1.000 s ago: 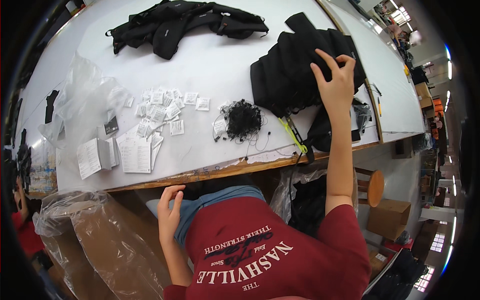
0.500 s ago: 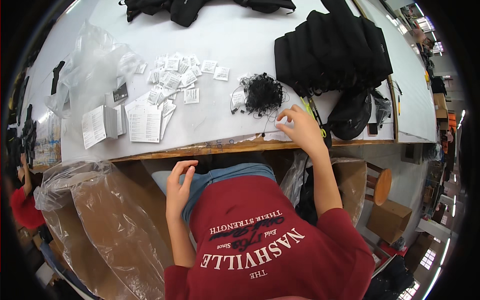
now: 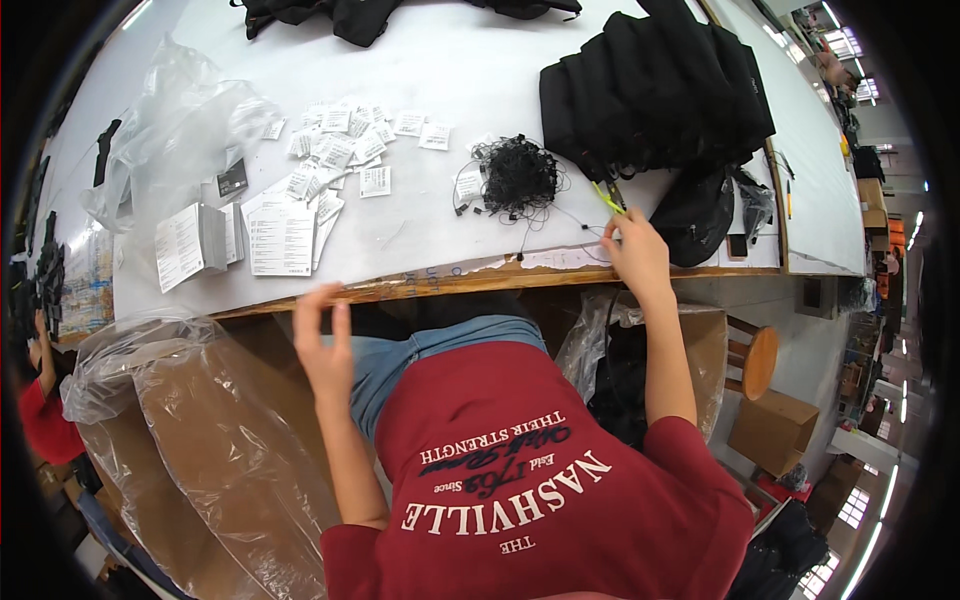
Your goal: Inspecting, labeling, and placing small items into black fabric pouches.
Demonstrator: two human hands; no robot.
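Observation:
My right hand [image 3: 638,250] is at the table's front edge with thumb and fingers pinched. A thin black tag string [image 3: 586,228] runs into its fingertips from a tangled heap of black tag strings [image 3: 518,175]. Just beyond the fingers lies a yellow-green handled tool [image 3: 611,200], partly hidden. My left hand [image 3: 325,345] hovers before the table edge, slightly blurred, its fingers apart and nothing in them. Beyond it stand stacks of printed white cards [image 3: 282,240] and a scatter of small white packets [image 3: 338,150].
Folded black bags [image 3: 660,95] are piled at the right, with a black pouch [image 3: 693,215] nearer me. Clear plastic [image 3: 175,120] lies at the left. Below the table edge are plastic-lined cartons [image 3: 215,420] and a wooden stool [image 3: 760,362]. More black items [image 3: 365,15] lie far back.
My right hand has moved slightly right and closed on a string, drawing it out from the heap. My left hand has shifted left and up toward the table edge.

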